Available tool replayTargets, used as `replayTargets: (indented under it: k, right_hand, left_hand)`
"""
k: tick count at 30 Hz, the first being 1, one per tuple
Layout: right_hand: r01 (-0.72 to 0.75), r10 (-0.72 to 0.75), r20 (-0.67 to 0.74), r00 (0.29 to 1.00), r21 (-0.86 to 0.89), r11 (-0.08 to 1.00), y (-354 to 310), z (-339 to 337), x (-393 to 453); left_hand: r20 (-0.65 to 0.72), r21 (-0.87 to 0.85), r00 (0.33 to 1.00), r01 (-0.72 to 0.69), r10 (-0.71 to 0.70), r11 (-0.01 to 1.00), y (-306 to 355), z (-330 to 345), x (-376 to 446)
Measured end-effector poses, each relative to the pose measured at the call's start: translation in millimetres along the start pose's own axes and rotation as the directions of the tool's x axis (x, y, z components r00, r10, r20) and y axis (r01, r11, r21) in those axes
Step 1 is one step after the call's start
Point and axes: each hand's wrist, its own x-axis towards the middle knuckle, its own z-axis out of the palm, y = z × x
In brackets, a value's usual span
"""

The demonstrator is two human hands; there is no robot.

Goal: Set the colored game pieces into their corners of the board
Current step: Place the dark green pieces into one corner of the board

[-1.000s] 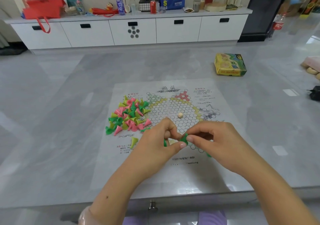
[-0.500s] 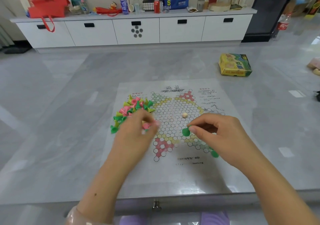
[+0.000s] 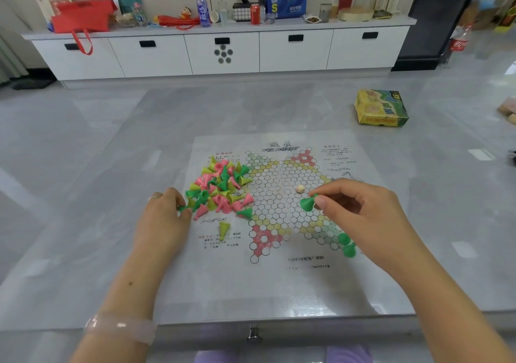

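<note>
A: From the head view, what might go wrong?

B: The right hand (image 3: 360,211) pinches a green piece (image 3: 308,203) by its tip above the board (image 3: 282,195); a loose pinch could drop it onto the wrong cell.

A: And the other?

B: The left hand (image 3: 164,217) pinches another green piece (image 3: 183,209) at the pile (image 3: 220,186) edge; dragging could scatter neighbours. Two green pieces (image 3: 347,245) stand in the near-right corner.

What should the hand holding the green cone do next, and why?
Probably carry it down to the green corner of the paper board. The right hand pinches a green plastic cone piece above the middle hexagons, and two green cones already stand at that corner's tip, with empty circles beside them.
</note>
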Motion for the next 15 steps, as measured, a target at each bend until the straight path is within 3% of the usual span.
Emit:
replayTargets:
  k: [10,15]
  right_hand:
    - [-0.008,0.008,-0.036,0.999,0.015,1.0,4.1,-1.3,2.0]
    - [-0.008,0.008,-0.042,0.999,0.01,1.0,5.3,-1.8,2.3]
  left_hand:
    - [0.061,-0.014,0.998,-0.008,0.008,1.0,-5.1,-3.9,-1.0]
    - [-0.019,-0.072,1.0,-0.022,0.02,0.997,-6.2,-3.2,1.2]
